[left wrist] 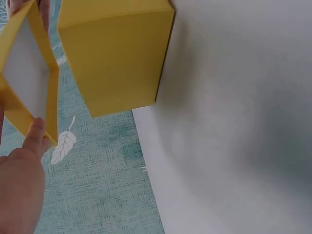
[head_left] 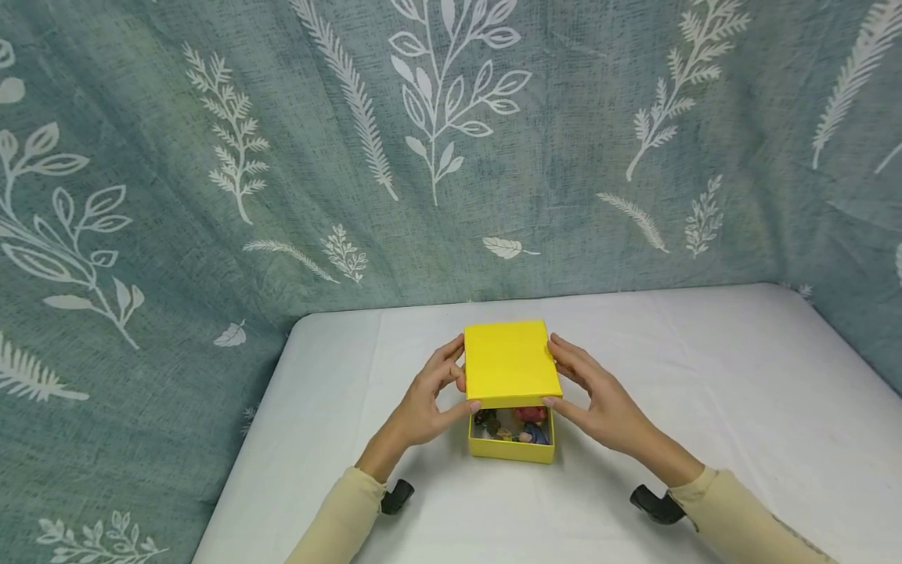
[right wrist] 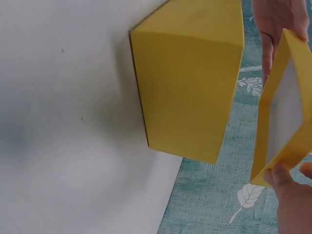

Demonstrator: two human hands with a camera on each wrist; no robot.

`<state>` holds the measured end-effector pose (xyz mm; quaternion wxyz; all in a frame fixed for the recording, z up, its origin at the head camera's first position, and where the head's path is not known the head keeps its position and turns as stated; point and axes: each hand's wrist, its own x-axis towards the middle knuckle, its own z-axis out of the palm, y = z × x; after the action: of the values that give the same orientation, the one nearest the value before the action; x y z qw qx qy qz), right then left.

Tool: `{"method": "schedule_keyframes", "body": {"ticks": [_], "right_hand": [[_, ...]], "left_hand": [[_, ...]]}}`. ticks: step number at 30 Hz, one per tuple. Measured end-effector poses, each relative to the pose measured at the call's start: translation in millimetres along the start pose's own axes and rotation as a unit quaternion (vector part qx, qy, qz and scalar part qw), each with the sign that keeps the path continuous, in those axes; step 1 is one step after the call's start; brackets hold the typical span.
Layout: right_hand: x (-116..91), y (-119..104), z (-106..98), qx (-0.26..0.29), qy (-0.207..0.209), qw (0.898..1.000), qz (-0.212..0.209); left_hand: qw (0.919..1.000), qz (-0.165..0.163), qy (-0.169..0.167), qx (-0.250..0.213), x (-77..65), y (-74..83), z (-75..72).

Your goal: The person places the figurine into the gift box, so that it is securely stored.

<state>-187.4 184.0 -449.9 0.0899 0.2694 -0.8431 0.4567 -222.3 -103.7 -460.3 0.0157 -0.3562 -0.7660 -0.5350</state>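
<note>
A square yellow box lid (head_left: 512, 360) is held between both hands, raised above a yellow box (head_left: 510, 450) on the table. My left hand (head_left: 426, 399) grips the lid's left side, thumb at its front corner. On the opposite side my right hand (head_left: 599, 399) grips it the same way. Below the lid's front edge the box's inside shows, with a red item (head_left: 530, 414), a blue item (head_left: 537, 433) and dark small items (head_left: 485, 421); the lid hides the rest. Both wrist views show the lid's pale inside and a gap between lid and box.
A white cloth covers the table (head_left: 705, 376). Behind it hangs a green-blue curtain (head_left: 564, 157) with white leaf prints. A black curved piece shows by each wrist, one at the left sleeve (head_left: 338, 517) and one at the right sleeve (head_left: 747, 517).
</note>
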Motion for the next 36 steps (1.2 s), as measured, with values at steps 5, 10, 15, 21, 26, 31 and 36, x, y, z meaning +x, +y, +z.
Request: {"method": "schedule_keyframes", "body": {"ticks": [5,10,15,21,26,31,36], "right_hand": [[-8,-1,1,-0.043,-0.011,0.999,-0.009],[-16,-1,5,-0.048,-0.002,0.998,-0.027],[-26,-2,9,-0.034,-0.004,0.999,-0.040],[-35,-2,15,-0.023,-0.001,0.999,-0.049],[-39,1,21,-0.027,0.002,0.998,-0.058],[-39,3,23,-0.027,0.002,0.999,-0.047],[-37,6,24,-0.029,-0.006,0.999,-0.030]], "left_hand": [[0.9996,0.025,-0.012,-0.011,-3.3,2.9,-0.2],[0.9987,0.034,-0.029,-0.025,-8.1,13.5,-0.2],[0.9986,0.031,-0.041,0.016,-18.8,-1.9,2.6],[0.9968,0.039,-0.058,0.038,-27.4,-8.4,4.3],[0.9952,0.026,-0.065,0.068,-28.3,-11.0,5.7],[0.9944,0.023,-0.066,0.079,-27.0,-14.8,7.5],[0.9946,0.018,-0.065,0.079,-24.5,-16.3,7.0]]}}
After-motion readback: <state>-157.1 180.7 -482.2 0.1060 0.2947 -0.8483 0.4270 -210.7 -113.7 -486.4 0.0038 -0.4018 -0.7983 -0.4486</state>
